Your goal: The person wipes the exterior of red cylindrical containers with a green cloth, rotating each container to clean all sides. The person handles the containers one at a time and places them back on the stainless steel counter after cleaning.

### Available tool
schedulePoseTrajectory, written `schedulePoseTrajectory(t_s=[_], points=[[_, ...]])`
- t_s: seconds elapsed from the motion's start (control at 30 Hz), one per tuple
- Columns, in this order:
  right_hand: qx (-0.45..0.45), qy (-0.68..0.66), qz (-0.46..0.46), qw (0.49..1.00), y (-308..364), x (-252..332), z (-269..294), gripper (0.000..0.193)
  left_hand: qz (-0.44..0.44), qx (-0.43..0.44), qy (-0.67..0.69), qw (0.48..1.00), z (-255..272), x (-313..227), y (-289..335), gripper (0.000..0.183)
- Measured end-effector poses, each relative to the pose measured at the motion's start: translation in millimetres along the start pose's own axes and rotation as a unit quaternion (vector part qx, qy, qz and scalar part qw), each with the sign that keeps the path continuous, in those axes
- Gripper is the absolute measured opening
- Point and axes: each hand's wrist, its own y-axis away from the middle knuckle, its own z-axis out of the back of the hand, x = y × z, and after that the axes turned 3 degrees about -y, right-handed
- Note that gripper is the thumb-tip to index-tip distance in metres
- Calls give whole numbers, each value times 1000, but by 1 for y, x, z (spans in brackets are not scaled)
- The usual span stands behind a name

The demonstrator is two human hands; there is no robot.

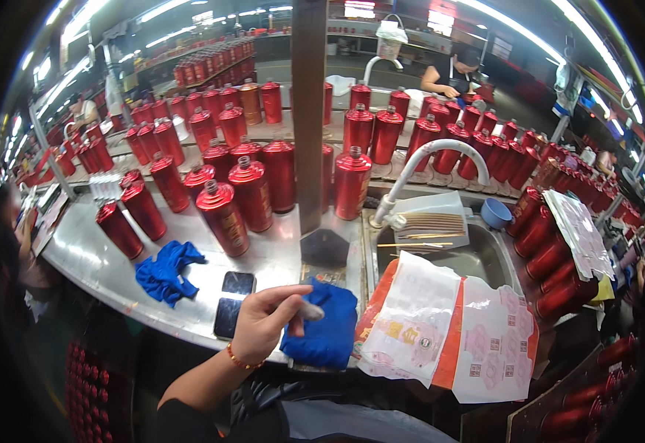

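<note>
My left hand, with a beaded bracelet on its wrist, is above the counter's near edge. Its fingers point right and are drawn together. A small whitish-grey piece shows at the fingertips; whether it is held or covers a finger, I cannot tell. Just beneath and to the right lies a folded blue cloth. A black phone rests left of the hand, and a crumpled blue cloth farther left. Red bottles stand beyond the phone. My right hand is out of view.
White printed sheets lie on an orange-red sheet at the right. Behind them is a sink with a curved white faucet, thin sticks and a blue bowl. A dark post rises mid-counter. Another person works beyond.
</note>
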Motion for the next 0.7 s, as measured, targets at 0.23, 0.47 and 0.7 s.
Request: schedulePoseTrajectory(t_s=[0.23, 0.47, 0.7], points=[[107, -112, 108, 982, -134, 157, -235, 34, 116, -121, 21, 986, 50, 22, 22, 31], [185, -154, 271, 932, -280, 252, -379, 56, 89, -216, -60, 971, 88, 24, 22, 27], [352, 136, 283, 882, -317, 385, -429, 52, 112, -162, -34, 980, 77, 51, 2, 30]])
